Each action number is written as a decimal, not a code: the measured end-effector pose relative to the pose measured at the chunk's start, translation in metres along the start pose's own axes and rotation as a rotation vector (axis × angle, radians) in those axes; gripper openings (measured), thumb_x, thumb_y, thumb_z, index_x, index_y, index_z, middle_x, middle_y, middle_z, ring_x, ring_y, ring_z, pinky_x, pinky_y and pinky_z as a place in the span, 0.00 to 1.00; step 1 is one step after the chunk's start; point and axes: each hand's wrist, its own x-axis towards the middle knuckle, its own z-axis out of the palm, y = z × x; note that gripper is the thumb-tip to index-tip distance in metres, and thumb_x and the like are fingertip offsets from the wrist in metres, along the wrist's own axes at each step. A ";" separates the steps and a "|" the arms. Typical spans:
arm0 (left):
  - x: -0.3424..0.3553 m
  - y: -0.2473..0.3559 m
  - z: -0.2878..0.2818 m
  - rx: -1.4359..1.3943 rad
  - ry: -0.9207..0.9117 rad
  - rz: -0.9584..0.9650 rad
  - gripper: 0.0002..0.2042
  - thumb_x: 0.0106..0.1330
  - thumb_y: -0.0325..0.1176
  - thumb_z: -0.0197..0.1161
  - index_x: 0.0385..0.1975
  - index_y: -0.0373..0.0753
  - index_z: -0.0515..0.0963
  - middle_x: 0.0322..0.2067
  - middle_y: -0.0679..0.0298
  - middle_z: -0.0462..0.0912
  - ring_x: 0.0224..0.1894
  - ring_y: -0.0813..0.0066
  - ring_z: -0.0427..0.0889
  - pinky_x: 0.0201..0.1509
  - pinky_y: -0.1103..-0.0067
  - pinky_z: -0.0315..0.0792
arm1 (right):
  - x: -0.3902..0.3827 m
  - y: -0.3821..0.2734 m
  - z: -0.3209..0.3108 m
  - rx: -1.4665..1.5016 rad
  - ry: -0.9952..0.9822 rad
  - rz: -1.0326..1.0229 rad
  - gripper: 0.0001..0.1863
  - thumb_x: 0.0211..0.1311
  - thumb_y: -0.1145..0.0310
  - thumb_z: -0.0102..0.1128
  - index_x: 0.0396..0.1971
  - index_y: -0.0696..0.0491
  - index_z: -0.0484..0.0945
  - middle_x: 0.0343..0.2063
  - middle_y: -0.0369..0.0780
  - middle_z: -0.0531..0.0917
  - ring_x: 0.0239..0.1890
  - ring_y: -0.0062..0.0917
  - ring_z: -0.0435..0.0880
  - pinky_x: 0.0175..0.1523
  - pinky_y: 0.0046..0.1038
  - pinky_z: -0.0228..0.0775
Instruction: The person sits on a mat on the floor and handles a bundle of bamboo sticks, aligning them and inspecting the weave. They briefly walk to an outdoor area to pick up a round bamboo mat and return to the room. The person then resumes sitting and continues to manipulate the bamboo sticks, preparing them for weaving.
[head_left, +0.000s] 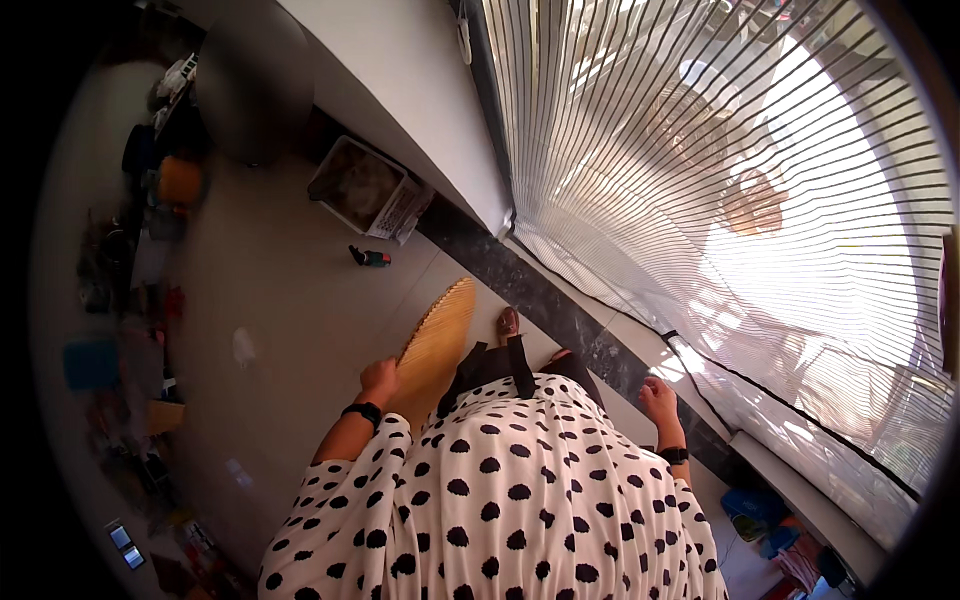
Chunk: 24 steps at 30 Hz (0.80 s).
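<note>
My left hand (380, 380) grips a flat, tan, finely ridged piece with a curved top (437, 340), held upright beside my polka-dot top, near dark straps at my waist. My right hand (660, 398) hangs at my other side with its fingers curled and nothing visible in it. It is beside a striped translucent curtain or screen (820, 180), edged with black cord, but I cannot tell that it touches it. My feet in brown footwear (508, 322) stand just short of a dark marble threshold (470, 240).
A white bin (355, 185) stands against the white wall (410, 90), with a green-and-black tool (370, 256) on the floor nearby. Assorted items, including an orange one (178, 180) and a blue one (88, 362), line the left side. Blue items (750, 512) lie under a ledge at lower right.
</note>
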 end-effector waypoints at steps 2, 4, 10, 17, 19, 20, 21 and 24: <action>0.002 -0.001 0.001 -0.032 0.017 -0.055 0.10 0.50 0.32 0.53 0.33 0.40 0.73 0.29 0.54 0.78 0.33 0.55 0.77 0.35 0.64 0.71 | 0.017 -0.029 -0.004 -0.072 -0.030 -0.052 0.14 0.53 0.69 0.51 0.38 0.59 0.73 0.23 0.41 0.80 0.24 0.22 0.81 0.31 0.21 0.71; 0.005 0.003 -0.002 -0.048 0.037 -0.090 0.10 0.50 0.33 0.54 0.33 0.40 0.73 0.28 0.54 0.78 0.33 0.55 0.78 0.35 0.64 0.71 | 0.035 -0.042 -0.010 -0.118 -0.068 -0.083 0.14 0.53 0.69 0.51 0.38 0.59 0.73 0.23 0.41 0.81 0.24 0.22 0.81 0.31 0.21 0.71; 0.007 0.014 -0.021 -0.094 0.057 -0.176 0.10 0.51 0.34 0.54 0.33 0.39 0.72 0.27 0.54 0.79 0.33 0.57 0.78 0.34 0.66 0.72 | 0.101 0.006 -0.005 -0.120 -0.223 0.041 0.15 0.52 0.69 0.51 0.39 0.60 0.73 0.24 0.42 0.81 0.23 0.24 0.81 0.30 0.22 0.74; -0.013 0.041 -0.016 -0.269 0.145 -0.316 0.09 0.50 0.32 0.54 0.31 0.39 0.73 0.27 0.54 0.78 0.32 0.55 0.77 0.36 0.67 0.71 | 0.128 -0.010 -0.043 0.047 -0.185 0.099 0.15 0.51 0.68 0.50 0.36 0.62 0.74 0.23 0.45 0.80 0.21 0.26 0.81 0.28 0.23 0.74; -0.010 0.044 -0.009 -0.293 0.127 -0.357 0.09 0.51 0.32 0.53 0.32 0.39 0.73 0.28 0.53 0.78 0.33 0.54 0.77 0.36 0.66 0.70 | 0.135 -0.019 -0.052 0.017 -0.185 0.071 0.15 0.50 0.68 0.49 0.36 0.61 0.75 0.21 0.43 0.80 0.21 0.24 0.81 0.29 0.23 0.72; -0.011 0.045 -0.004 -0.299 0.098 -0.360 0.10 0.52 0.31 0.52 0.34 0.39 0.74 0.30 0.54 0.78 0.35 0.56 0.77 0.38 0.68 0.70 | 0.136 -0.023 -0.055 0.003 -0.184 0.057 0.15 0.50 0.68 0.49 0.36 0.60 0.75 0.21 0.42 0.80 0.21 0.23 0.81 0.29 0.23 0.72; -0.012 0.049 -0.005 -0.302 0.068 -0.354 0.11 0.54 0.31 0.51 0.36 0.40 0.74 0.32 0.54 0.78 0.37 0.57 0.77 0.40 0.69 0.70 | 0.140 -0.023 -0.056 0.027 -0.179 0.038 0.15 0.50 0.67 0.49 0.35 0.60 0.75 0.20 0.42 0.80 0.21 0.23 0.81 0.30 0.23 0.72; -0.013 0.063 -0.017 -0.327 0.010 -0.372 0.12 0.56 0.30 0.48 0.39 0.40 0.74 0.35 0.55 0.78 0.39 0.60 0.77 0.42 0.71 0.70 | 0.146 -0.025 -0.060 0.024 -0.132 0.004 0.15 0.50 0.66 0.49 0.34 0.59 0.75 0.20 0.41 0.80 0.21 0.23 0.81 0.30 0.23 0.72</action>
